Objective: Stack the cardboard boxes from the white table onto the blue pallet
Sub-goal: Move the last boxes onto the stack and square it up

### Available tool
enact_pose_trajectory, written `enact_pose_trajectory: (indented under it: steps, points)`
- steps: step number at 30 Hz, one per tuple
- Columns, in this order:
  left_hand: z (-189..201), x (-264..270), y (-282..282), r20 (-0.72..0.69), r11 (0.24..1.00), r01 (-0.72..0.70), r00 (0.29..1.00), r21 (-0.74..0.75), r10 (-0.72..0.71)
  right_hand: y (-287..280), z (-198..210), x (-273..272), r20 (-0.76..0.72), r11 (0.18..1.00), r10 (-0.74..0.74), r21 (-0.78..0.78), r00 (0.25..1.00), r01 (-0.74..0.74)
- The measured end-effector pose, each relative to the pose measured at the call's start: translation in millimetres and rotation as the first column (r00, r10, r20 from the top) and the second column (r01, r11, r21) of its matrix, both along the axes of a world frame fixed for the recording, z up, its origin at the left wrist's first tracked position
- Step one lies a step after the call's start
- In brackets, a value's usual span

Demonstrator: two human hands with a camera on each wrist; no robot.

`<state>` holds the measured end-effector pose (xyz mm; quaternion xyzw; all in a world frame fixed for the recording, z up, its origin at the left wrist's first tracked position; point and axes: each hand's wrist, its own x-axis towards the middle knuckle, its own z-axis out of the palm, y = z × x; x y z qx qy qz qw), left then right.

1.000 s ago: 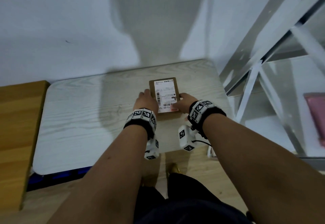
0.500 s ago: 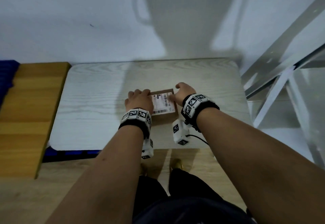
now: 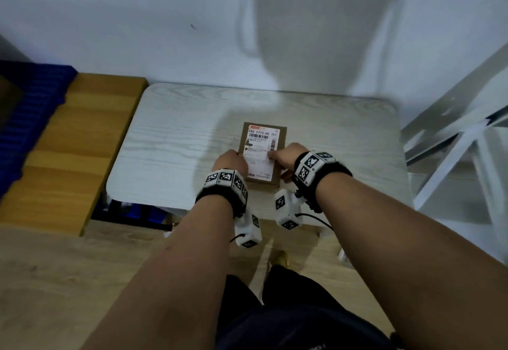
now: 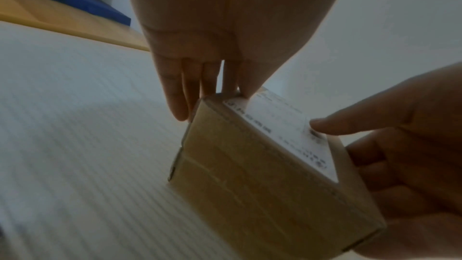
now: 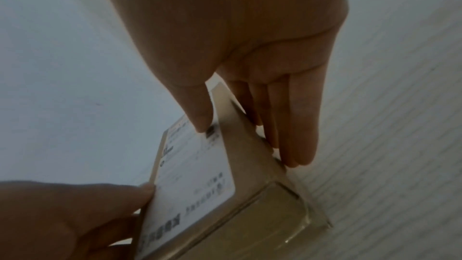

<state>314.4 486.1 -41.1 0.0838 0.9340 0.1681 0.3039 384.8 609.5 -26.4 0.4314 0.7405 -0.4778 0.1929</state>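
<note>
The box (image 3: 263,154) sits near the middle of the white surface (image 3: 170,140), label up. Your left hand (image 3: 230,163) and right hand (image 3: 286,157) clasp its opposite sides, fingers (image 4: 175,94) straight down the walls, thumbs pressing the label (image 3: 261,151).

One cardboard box (image 3: 264,151) sits on one white table (image 3: 170,140), near the centre, carrying one white shipping label (image 3: 261,154). Two hands are on it: one left hand (image 3: 230,161) at its 9 o'clock side, one right hand (image 3: 288,157) at 3 o'clock. One blue pallet (image 3: 30,118) shows at 9 o'clock, one wooden platform (image 3: 79,143) between it and the table
</note>
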Motion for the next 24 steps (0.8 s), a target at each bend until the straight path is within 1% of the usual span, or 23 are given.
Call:
enact_pose_trajectory:
  steps: [4, 7, 10, 12, 15, 16, 17, 18, 19, 21, 24]
  points:
    - [15.4, -4.8, -29.6, -0.014, 0.989, -0.111, 0.994, 0.101, 0.113, -24.4, 20.9, -14.8, -0.029, 0.997, 0.042, 0.063, 0.999, -0.041]
    - [32.2, -13.9, -61.7, -0.050, 0.972, -0.149, 0.986, 0.180, 0.160, -54.1, 38.3, -30.0, -0.067, 0.992, 0.062, 0.116, 0.996, -0.054]
    - [49.8, -28.8, -107.5, -0.108, 0.962, -0.170, 0.975, 0.215, 0.196, -97.7, 57.5, -46.7, -0.111, 0.987, 0.087, 0.147, 0.990, -0.070]
    - [60.9, -38.6, -142.3, -0.142, 0.958, -0.194, 0.964, 0.212, 0.226, -133.2, 68.9, -56.5, -0.153, 0.984, 0.117, 0.153, 0.981, -0.093]
    - [81.5, -46.2, -202.2, -0.166, 0.958, -0.180, 0.962, 0.222, 0.219, -192.3, 82.2, -71.6, -0.181, 0.978, 0.142, 0.180, 0.973, -0.109]
    - [84.3, -49.3, -210.5, -0.185, 0.956, -0.190, 0.955, 0.225, 0.233, -199.5, 86.9, -74.0, -0.201, 0.980, 0.130, 0.173, 0.971, -0.095]
    - [88.7, -52.4, -227.9, -0.199, 0.952, -0.193, 0.949, 0.239, 0.243, -218.9, 93.8, -75.9, -0.219, 0.982, 0.135, 0.159, 0.966, -0.101]
    - [103.3, -67.7, -299.1, -0.232, 0.939, -0.212, 0.932, 0.271, 0.277, -284.8, 103.8, -97.7, -0.260, 0.975, 0.179, 0.176, 0.949, -0.136]
    - [106.6, -65.7, -297.7, -0.245, 0.939, -0.184, 0.935, 0.289, 0.258, -285.3, 104.0, -96.5, -0.273, 0.975, 0.168, 0.185, 0.947, -0.119]
    - [117.2, -72.5, -314.4, -0.277, 0.937, -0.205, 0.918, 0.284, 0.285, -304.4, 114.4, -104.8, -0.323, 0.980, 0.153, 0.173, 0.934, -0.101]
    - [144.5, -90.9, -391.2, -0.343, 0.927, -0.236, 0.879, 0.290, 0.331, -378.4, 127.8, -131.7, -0.392, 0.974, 0.193, 0.185, 0.899, -0.129]
